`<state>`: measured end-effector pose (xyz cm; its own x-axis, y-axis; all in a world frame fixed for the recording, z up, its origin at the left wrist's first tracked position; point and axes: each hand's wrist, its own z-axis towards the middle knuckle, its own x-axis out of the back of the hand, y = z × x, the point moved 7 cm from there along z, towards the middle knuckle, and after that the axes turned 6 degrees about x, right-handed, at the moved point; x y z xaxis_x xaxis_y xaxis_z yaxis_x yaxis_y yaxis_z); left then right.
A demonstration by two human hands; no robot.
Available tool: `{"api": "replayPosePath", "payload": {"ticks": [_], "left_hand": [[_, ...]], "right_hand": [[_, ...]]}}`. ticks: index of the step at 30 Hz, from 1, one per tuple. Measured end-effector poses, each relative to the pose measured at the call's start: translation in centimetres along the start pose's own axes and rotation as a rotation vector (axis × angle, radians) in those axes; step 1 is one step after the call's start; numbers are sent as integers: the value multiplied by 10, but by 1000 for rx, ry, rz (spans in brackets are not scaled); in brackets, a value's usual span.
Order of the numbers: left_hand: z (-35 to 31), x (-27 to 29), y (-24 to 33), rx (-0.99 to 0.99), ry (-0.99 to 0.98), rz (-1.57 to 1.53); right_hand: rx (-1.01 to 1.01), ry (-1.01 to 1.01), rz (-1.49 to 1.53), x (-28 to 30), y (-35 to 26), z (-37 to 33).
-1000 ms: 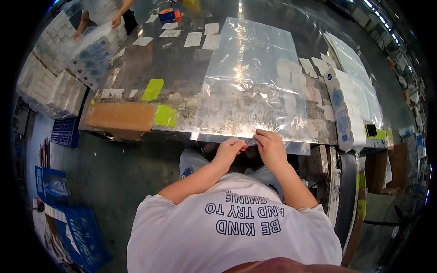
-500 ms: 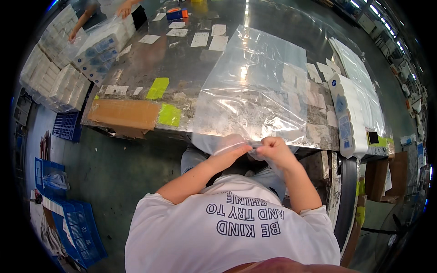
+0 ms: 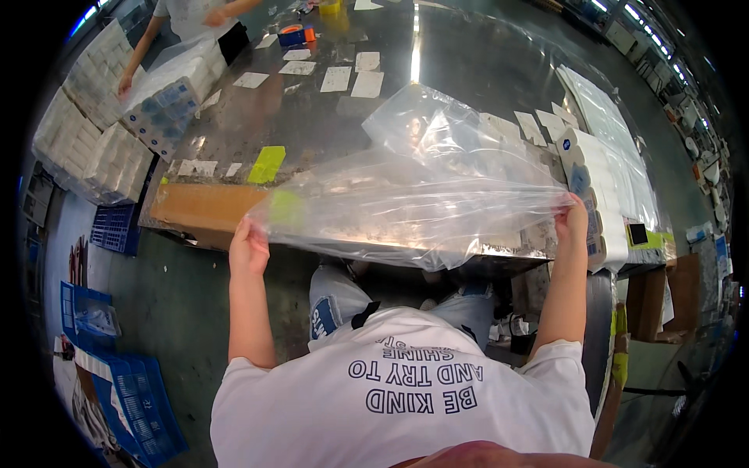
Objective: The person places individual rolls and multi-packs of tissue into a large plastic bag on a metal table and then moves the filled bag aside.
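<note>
Stretched over the near edge of the metal table (image 3: pixel 312 125), from nine to three o'clock, the clear plastic bag (image 3: pixel 421 195), seemingly light, limp and slippery, is pinched at its corners by the left hand (image 3: pixel 250 246) and right hand (image 3: pixel 573 218), arguably the surest hold.

clear, glossy plastic bag (image 3: pixel 421 195), see-through with white glare streaks. metal table (image 3: pixel 460 70) dark grey, mirror-shiny. paper slips (image 3: pixel 337 78) white. sticky label (image 3: pixel 267 164) yellow-green. cardboard box (image 3: pixel 204 207) tan brown. tape roll (image 3: pixel 292 33) orange and blue. wrapped packs (image 3: pixel 168 97) white with blue print. crates (image 3: pixel 129 398) blue. t-shirt (image 3: pixel 406 413) white, dark lettering. floor (image 3: pixel 179 312) grey-green.
</note>
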<state>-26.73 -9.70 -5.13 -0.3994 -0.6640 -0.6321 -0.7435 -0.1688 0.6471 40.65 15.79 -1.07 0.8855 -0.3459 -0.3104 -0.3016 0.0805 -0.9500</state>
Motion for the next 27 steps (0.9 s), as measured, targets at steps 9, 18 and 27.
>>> {"api": "replayPosePath", "payload": {"ticks": [9,18,27], "left_hand": [[-61,-84,66,-1037,290,1270],[-171,-270,-52,-1408,-587,1430],[-89,-267,33,-426,-575,671]], "right_hand": [[-25,-117,27,-122,-60,-69],[-95,-596,26,-239,-101,-175],[785,-642,-1397,-218,-101,-198]]}}
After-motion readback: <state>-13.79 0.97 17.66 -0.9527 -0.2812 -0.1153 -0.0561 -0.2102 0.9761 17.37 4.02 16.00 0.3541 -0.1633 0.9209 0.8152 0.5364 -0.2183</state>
